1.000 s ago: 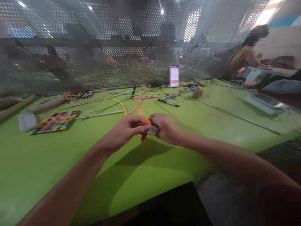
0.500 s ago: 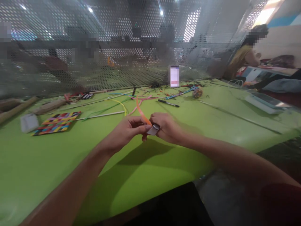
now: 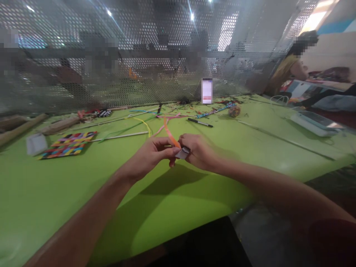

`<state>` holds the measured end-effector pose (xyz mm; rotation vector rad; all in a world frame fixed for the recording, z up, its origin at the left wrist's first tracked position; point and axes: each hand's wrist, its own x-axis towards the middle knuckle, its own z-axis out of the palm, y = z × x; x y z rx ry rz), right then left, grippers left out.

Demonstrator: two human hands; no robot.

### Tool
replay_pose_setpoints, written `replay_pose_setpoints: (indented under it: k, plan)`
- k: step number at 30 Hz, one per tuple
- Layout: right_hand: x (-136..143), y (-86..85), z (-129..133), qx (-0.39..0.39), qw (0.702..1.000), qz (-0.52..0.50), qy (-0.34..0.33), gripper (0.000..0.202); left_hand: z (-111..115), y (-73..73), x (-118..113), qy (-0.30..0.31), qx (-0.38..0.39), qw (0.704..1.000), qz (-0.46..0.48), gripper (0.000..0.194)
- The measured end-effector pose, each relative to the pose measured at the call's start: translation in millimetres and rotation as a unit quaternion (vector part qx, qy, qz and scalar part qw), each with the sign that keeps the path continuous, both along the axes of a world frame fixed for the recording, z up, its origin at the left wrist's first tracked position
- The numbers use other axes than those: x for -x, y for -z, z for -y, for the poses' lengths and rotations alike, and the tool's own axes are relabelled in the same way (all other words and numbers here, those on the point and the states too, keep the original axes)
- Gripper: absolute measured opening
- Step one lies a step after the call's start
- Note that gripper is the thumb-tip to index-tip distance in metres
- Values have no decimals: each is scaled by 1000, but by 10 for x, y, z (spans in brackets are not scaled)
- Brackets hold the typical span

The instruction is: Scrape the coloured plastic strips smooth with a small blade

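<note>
Above the green table (image 3: 194,200), near its front, my two hands nearly meet. My left hand (image 3: 155,154) pinches a small silvery-grey piece (image 3: 183,152) between thumb and fingers. On its other side, my right hand (image 3: 197,150) is closed round the same piece, with its fingertips mostly hidden. An orange strip (image 3: 170,134) curves up and away from between the hands toward the back of the table. Behind them lie pink strips (image 3: 172,116), a yellow strip (image 3: 144,124) and a black-and-white pen (image 3: 200,122).
A colourful woven mat (image 3: 71,144) and a white object (image 3: 36,144) lie at left, near brown rolls (image 3: 59,125). A phone (image 3: 207,91) stands by the mesh screen. At right are a thin stick (image 3: 283,139) and a clear-lidded box (image 3: 315,124); a person (image 3: 287,70) sits beyond.
The view has shifted slightly, so everything appears a little to the right. Both hands keep the same hold on the grey piece.
</note>
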<state>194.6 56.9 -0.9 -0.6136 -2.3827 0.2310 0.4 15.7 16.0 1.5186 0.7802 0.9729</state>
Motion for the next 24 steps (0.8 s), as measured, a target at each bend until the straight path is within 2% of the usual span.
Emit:
replay_pose_setpoints:
  k: [24]
  plan:
    - [7,20,3,22,1000,-10,-18,18,-32,46,15,18,0,1000,7,12]
